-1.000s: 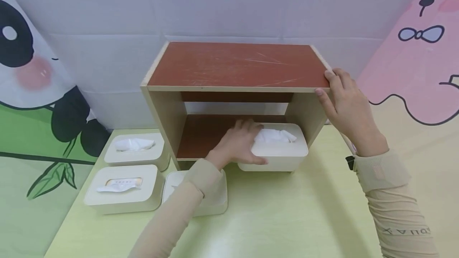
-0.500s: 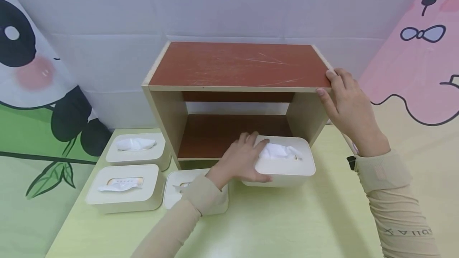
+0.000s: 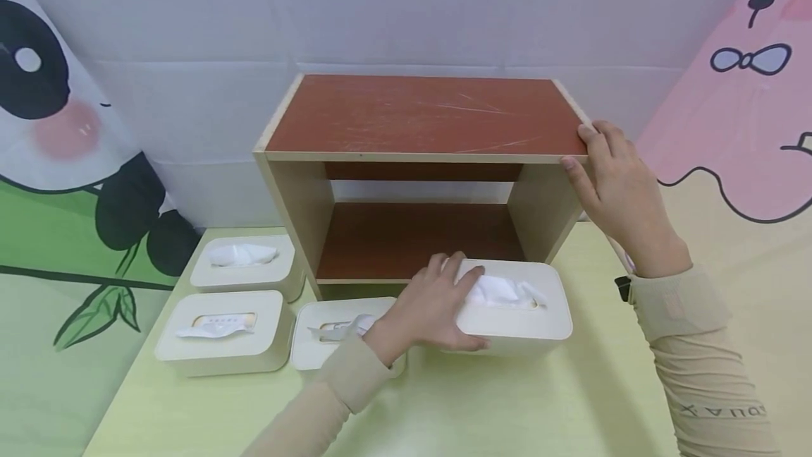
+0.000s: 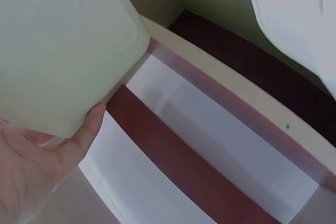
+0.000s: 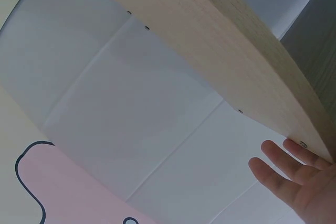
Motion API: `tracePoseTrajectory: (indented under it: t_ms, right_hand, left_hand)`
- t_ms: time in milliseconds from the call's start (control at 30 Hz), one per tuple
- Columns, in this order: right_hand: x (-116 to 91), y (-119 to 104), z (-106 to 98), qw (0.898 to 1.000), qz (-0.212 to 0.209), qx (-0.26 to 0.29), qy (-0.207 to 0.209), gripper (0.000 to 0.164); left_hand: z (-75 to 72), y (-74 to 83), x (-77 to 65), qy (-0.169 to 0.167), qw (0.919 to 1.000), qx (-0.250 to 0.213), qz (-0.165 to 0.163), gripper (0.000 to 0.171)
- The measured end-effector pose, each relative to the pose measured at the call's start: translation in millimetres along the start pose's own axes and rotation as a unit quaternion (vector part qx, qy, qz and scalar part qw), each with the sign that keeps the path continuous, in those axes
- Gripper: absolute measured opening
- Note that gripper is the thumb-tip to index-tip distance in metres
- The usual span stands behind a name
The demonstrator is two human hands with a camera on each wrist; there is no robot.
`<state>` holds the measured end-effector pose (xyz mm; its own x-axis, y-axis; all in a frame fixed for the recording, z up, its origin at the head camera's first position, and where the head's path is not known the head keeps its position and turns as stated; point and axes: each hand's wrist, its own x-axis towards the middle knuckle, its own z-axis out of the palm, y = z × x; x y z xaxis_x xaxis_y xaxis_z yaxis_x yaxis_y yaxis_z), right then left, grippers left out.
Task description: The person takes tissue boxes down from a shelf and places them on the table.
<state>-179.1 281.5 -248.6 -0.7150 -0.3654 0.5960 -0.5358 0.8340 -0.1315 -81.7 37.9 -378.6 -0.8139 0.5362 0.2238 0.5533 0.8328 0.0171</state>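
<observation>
My left hand point(image 3: 434, 302) grips the left end of a white tissue box point(image 3: 514, 312), thumb at its front and fingers over the back. A white tissue pokes from the slot in its lid. The box is tilted and held in front of the shelf's lower right opening; the left wrist view shows its pale underside point(image 4: 68, 51) above the hand point(image 4: 37, 177). My right hand point(image 3: 624, 189) holds the top right front corner of a small wooden shelf point(image 3: 419, 115), thumb at the front edge. In the right wrist view, several fingers point(image 5: 286, 182) lie beside its side panel point(image 5: 226, 61).
Three more white tissue boxes stand on the light green table point(image 3: 507, 407): one at the back left point(image 3: 244, 259), one in front of it point(image 3: 218, 330), and one partly under my left forearm point(image 3: 317, 330). The shelf has a red-brown inner board point(image 3: 419, 235). Pale cloth point(image 3: 406, 13) hangs behind.
My left hand has drawn the tissue box out of the shelf, toward me and slightly right, and its front has tipped. The right hand has stayed on the shelf corner.
</observation>
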Motion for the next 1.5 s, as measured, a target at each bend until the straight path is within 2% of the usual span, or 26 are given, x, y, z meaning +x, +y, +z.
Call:
tracePoseTrajectory:
  t_ms: [233,433,733,1100,1500]
  right_hand:
    - [0,0,0,1.0,0.0,-0.001,-0.003,0.05]
    - [0,-1,-1,1.0,-0.001,-0.001,-0.001,0.05]
    - [0,0,1,1.0,-0.005,0.0,0.0,0.05]
    - [0,1,1,1.0,-0.009,-0.002,0.009,0.049]
    - [0,2,2,1.0,-0.005,-0.003,0.004,0.05]
  left_hand:
    - [8.7,7.8,-8.4,0.003,0.9999,0.007,0.012,0.099]
    - [20.7,14.6,-15.4,0.002,1.0,0.002,0.003,0.099]
    - [52.5,15.5,-20.5,-0.006,0.9997,0.01,-0.022,0.099]
    - [88.5,14.2,-19.1,0.0,0.9994,0.02,-0.03,0.099]
    - [103.6,19.6,-17.4,-0.027,0.9979,0.024,-0.054,0.097]
